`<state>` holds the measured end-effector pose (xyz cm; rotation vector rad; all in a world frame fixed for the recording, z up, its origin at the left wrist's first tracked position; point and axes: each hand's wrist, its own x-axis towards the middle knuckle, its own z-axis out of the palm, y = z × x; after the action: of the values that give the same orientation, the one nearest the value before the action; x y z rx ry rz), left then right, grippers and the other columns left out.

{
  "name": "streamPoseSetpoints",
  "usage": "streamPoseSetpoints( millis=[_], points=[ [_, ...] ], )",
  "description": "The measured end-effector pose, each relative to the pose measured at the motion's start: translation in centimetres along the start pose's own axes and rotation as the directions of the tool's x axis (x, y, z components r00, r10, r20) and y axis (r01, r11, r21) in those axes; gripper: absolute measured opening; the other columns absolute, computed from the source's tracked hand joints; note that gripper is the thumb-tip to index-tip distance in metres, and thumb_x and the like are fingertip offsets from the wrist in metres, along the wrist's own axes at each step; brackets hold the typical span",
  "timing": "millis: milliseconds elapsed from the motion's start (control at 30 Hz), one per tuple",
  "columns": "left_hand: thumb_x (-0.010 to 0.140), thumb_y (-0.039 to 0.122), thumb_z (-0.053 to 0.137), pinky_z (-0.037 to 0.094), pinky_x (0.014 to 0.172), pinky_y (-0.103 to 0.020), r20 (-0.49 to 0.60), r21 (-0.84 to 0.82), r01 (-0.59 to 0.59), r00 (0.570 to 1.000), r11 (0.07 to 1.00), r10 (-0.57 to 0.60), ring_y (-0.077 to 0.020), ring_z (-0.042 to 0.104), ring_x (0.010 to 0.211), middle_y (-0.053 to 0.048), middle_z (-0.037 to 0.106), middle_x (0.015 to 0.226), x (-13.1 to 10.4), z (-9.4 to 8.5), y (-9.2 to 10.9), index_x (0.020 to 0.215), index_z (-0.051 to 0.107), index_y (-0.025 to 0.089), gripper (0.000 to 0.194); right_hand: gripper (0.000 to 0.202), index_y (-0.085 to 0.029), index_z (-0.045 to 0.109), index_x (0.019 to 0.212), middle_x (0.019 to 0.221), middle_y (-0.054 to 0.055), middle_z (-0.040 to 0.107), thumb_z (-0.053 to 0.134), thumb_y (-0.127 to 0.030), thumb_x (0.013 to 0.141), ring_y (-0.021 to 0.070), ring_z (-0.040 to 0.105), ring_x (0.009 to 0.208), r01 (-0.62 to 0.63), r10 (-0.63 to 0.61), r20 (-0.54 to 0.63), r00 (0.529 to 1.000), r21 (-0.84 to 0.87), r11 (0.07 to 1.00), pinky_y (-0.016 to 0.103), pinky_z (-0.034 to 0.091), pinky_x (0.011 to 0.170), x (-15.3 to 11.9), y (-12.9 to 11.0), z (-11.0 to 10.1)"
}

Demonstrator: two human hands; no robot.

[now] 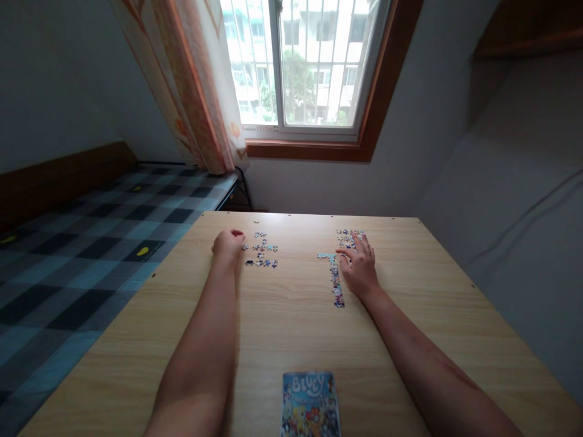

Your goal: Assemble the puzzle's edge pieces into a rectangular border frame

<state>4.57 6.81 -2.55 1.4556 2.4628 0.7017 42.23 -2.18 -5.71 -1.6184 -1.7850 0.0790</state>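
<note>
My left hand rests on the table with its fingers curled in. Whatever the fingers may hold is hidden. Just to its right lies a loose group of jigsaw puzzle pieces, spread in short rows. My right hand is open, fingers spread, its fingertips over the near right part of another cluster of puzzle pieces and covering some of them. Left of that hand, a joined strip of puzzle runs toward me, with a light-blue row at its far end.
A Bluey puzzle box lies at the near middle of the wooden table. One stray piece sits near the far edge. A bed with checked cover stands left; a window and curtain are beyond.
</note>
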Motion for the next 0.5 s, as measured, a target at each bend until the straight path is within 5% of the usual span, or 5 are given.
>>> streamPoseSetpoints(
  millis=[233,367,500],
  points=[
    [0.092,0.035,0.052,0.052,0.080,-0.030,-0.139,-0.050,-0.004,0.990,0.999,-0.003,-0.0225,0.069,0.095,-0.009,0.074,0.109,0.3,0.6,-0.7,0.111,0.070,0.020,0.031,0.028,-0.023,0.077,0.102,0.154,0.008,0.042,0.054,-0.020,0.085,0.0326,0.022,0.149,0.026,-0.026,-0.038,0.999,-0.004,1.000,0.059,0.021,0.117,0.1,-0.4,-0.2],
    [0.091,0.036,0.052,0.053,0.075,-0.033,-0.070,0.007,-0.059,0.996,0.998,0.059,-0.0264,0.070,0.091,-0.012,0.075,0.106,2.6,0.1,0.1,0.115,0.071,0.018,0.035,0.030,-0.024,0.077,0.102,0.152,0.009,0.045,0.052,-0.019,0.086,0.0325,0.023,0.149,0.018,-0.018,-0.068,0.998,-0.004,1.000,0.062,0.022,0.116,0.2,-0.3,0.1],
    [0.085,0.025,0.059,0.052,0.087,-0.031,0.035,0.092,-0.270,0.963,0.958,0.268,-0.0250,0.068,0.101,-0.010,0.073,0.117,5.4,0.1,2.6,0.119,0.073,0.022,0.037,0.030,-0.024,0.077,0.101,0.152,0.008,0.046,0.052,-0.017,0.085,0.0314,0.025,0.148,0.018,-0.018,-0.093,0.995,-0.004,1.000,0.062,0.022,0.116,0.3,-0.2,0.2]
  ],
)
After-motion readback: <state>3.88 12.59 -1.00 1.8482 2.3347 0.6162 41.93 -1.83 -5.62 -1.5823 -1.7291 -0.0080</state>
